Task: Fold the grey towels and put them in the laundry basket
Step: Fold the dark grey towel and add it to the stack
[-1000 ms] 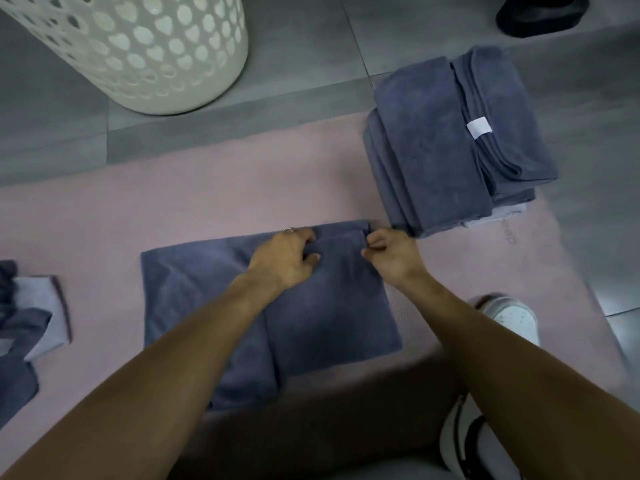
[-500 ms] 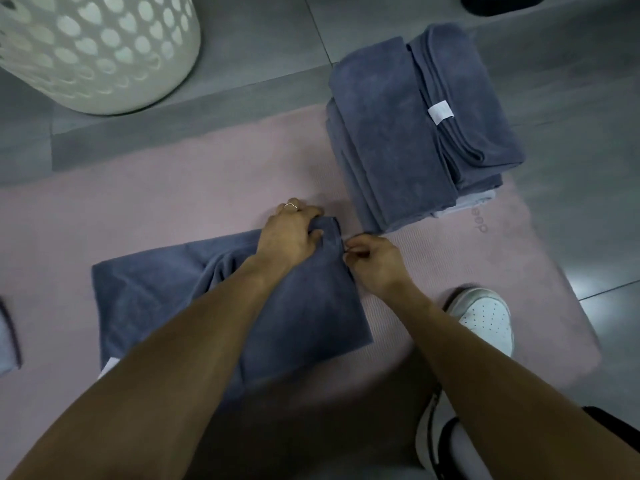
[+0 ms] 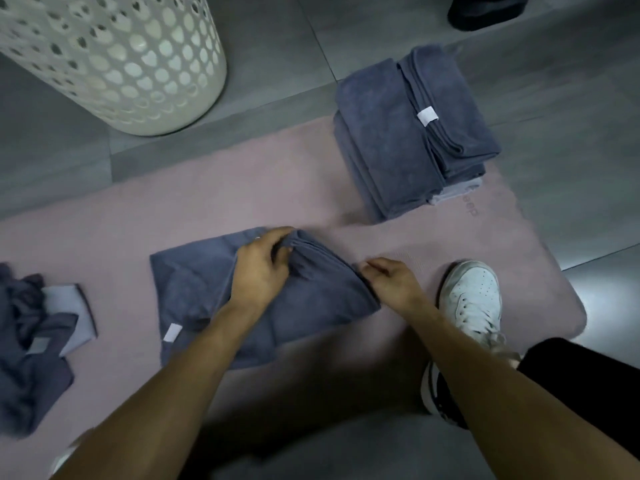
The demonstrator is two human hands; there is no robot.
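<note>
Meanwhile, both hands [image 3: 322, 278] clamped on grey towel [image 3: 207, 289], laundry basket [image 3: 114, 60] contents unseen.

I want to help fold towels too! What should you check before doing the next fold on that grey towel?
1. Left hand grips the towel's far edge: ok.
2. Right hand pinches the towel's right corner: ok.
3. Towel lies flat on the pink mat: not ok, it is bunched between the hands.
4. Edges lined up: cannot tell.
5. Folded stack stays clear of the fold: ok.
6. Laundry basket stands nearby: ok.
</note>
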